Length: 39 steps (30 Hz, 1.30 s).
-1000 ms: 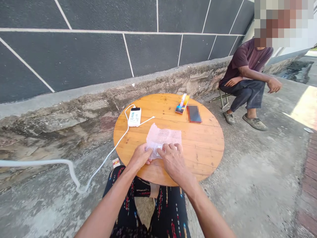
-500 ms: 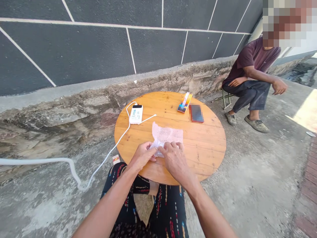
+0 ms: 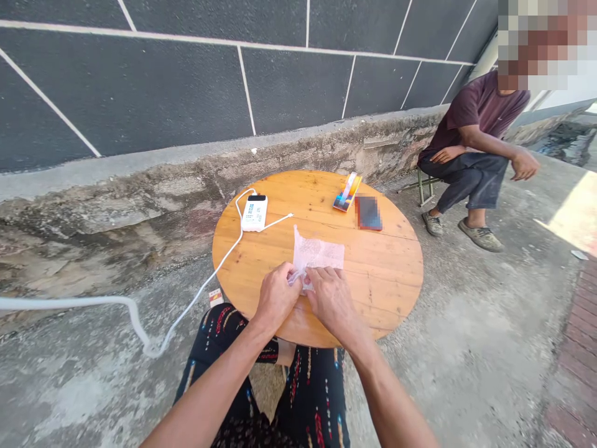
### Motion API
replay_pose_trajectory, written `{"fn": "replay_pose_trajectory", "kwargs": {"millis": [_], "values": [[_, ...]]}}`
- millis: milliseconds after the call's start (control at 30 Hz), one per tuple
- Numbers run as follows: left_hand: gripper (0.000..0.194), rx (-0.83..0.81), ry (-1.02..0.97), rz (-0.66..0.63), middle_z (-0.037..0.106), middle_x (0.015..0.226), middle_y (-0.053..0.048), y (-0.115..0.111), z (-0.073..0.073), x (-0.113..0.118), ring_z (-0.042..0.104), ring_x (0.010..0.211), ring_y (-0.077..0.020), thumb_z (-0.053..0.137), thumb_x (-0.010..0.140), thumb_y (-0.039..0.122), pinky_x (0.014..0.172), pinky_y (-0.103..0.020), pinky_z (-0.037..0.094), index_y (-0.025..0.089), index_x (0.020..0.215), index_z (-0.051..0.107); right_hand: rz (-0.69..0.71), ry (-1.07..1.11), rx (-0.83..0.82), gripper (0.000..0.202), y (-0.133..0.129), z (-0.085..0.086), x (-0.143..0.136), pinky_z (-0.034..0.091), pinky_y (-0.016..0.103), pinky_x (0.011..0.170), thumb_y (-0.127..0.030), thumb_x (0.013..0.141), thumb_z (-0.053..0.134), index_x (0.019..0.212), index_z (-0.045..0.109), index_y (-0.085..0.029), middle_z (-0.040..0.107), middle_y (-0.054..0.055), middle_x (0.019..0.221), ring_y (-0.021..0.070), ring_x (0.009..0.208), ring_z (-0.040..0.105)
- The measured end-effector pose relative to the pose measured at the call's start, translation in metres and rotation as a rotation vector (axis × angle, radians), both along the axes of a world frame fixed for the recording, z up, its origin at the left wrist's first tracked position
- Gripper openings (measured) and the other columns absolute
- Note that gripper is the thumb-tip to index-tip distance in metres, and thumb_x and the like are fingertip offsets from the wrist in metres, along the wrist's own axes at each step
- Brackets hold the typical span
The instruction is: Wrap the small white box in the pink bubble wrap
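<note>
A sheet of pinkish, see-through bubble wrap [image 3: 319, 250] lies near the middle of the round wooden table [image 3: 387, 267]. Its near left part is bunched up between my hands. My left hand [image 3: 278, 291] has its fingers closed on the gathered left edge of the wrap. Beside it, my right hand [image 3: 330, 292] presses on the near edge with fingers curled and held together. Whether something lies inside the folded wrap is hidden by my fingers.
A white power bank [image 3: 254, 213] with a white cable sits at the table's left. A tape dispenser [image 3: 347, 191] and a dark phone-like object [image 3: 368, 213] are at the back right. A seated person [image 3: 476, 137] is at the right, by the wall.
My left hand has turned and closed more over the wrap, and the wrap's left edge has been drawn in. My right hand has barely moved. The view has shifted slightly.
</note>
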State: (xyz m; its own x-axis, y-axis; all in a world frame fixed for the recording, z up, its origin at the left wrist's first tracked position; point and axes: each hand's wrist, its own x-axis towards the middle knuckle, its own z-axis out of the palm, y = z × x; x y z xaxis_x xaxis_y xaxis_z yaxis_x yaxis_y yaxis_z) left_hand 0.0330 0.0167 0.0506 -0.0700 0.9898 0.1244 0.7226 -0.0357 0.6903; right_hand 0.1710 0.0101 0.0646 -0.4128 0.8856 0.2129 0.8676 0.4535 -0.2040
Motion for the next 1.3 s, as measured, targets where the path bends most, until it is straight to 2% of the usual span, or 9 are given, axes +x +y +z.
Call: {"fn": "replay_pose_trajectory", "kwargs": {"millis": [200,500,667,767,867,967,1033,1167,1300], "values": [[0.032,0.018,0.044,-0.166,0.061,0.085,-0.004,-0.012,0.003,-0.006,0.056,0.074,-0.0155,0.054,0.07,0.011,0.069,-0.026,0.044,0.017,0.1,0.062,-0.002,0.067,-0.046,0.03,0.002,0.001,0.002,0.033,0.033,0.085,-0.015,0.083,0.054,0.113,0.055,-0.015,0.065,0.009,0.1,0.0235,0.098,0.052],[0.034,0.146,0.252,-0.422,0.055,0.088,-0.004,-0.012,0.0,-0.016,0.056,0.083,-0.0152,0.04,0.087,0.012,0.074,-0.025,0.045,0.022,0.109,0.063,-0.006,0.04,-0.06,0.033,0.001,0.006,0.001,0.035,0.032,0.084,-0.009,0.082,0.051,0.114,0.054,-0.016,0.065,0.009,0.1,0.0216,0.098,0.054],[0.028,0.207,0.34,-0.495,0.054,0.086,-0.004,-0.006,0.009,-0.02,0.05,0.082,-0.0165,0.04,0.088,0.015,0.072,-0.026,0.044,0.021,0.096,0.066,0.027,0.086,-0.07,0.031,0.006,0.005,0.002,0.038,0.033,0.087,-0.009,0.081,0.052,0.112,0.057,-0.016,0.066,0.009,0.102,0.0209,0.098,0.056],[0.026,0.239,0.345,-0.581,0.055,0.094,-0.006,-0.001,0.013,-0.023,0.049,0.088,-0.0184,0.039,0.088,0.013,0.076,-0.029,0.044,0.019,0.09,0.064,0.065,0.252,-0.022,0.032,0.003,0.003,0.014,0.038,0.035,0.091,-0.012,0.083,0.05,0.114,0.057,-0.017,0.065,0.009,0.109,0.0205,0.102,0.056],[0.025,0.238,0.368,-0.631,0.055,0.1,-0.007,0.003,0.014,-0.024,0.05,0.091,-0.0189,0.038,0.086,0.009,0.078,-0.03,0.044,0.018,0.084,0.062,-0.085,0.466,0.009,0.027,-0.011,-0.002,0.039,0.044,0.034,0.085,-0.02,0.087,0.046,0.11,0.059,-0.018,0.066,0.008,0.106,0.0186,0.092,0.061],[0.025,0.231,0.358,-0.661,0.056,0.099,-0.006,0.005,0.012,-0.025,0.051,0.091,-0.0188,0.039,0.084,0.004,0.079,-0.03,0.045,0.018,0.082,0.06,-0.418,0.51,-0.121,0.027,-0.031,-0.013,0.064,0.047,0.03,0.068,-0.032,0.088,0.044,0.104,0.061,-0.017,0.068,0.007,0.09,0.0186,0.075,0.064],[0.025,0.232,0.352,-0.678,0.057,0.1,-0.007,0.006,0.011,-0.026,0.051,0.094,-0.0195,0.039,0.083,0.003,0.081,-0.031,0.045,0.018,0.084,0.06,-0.539,0.498,-0.221,0.033,-0.041,-0.022,0.072,0.048,0.031,0.066,-0.039,0.087,0.045,0.104,0.061,-0.015,0.069,0.007,0.085,0.0199,0.073,0.065],[0.025,0.235,0.336,-0.679,0.057,0.101,-0.007,0.007,0.008,-0.027,0.051,0.096,-0.02,0.039,0.083,0.002,0.084,-0.032,0.045,0.017,0.085,0.059,-0.569,0.669,-0.346,0.047,-0.044,-0.037,0.059,0.05,0.032,0.066,-0.048,0.086,0.046,0.115,0.054,-0.011,0.069,0.009,0.086,0.0188,0.068,0.066],[0.025,0.238,0.329,-0.672,0.057,0.101,-0.007,0.007,0.006,-0.028,0.051,0.096,-0.0198,0.04,0.082,0.001,0.084,-0.032,0.046,0.017,0.084,0.059,-0.557,0.938,-0.475,0.055,-0.034,-0.04,0.034,0.044,0.022,0.04,-0.053,0.083,0.049,0.12,0.047,-0.013,0.064,0.002,0.067,0.0155,0.049,0.061]]}}
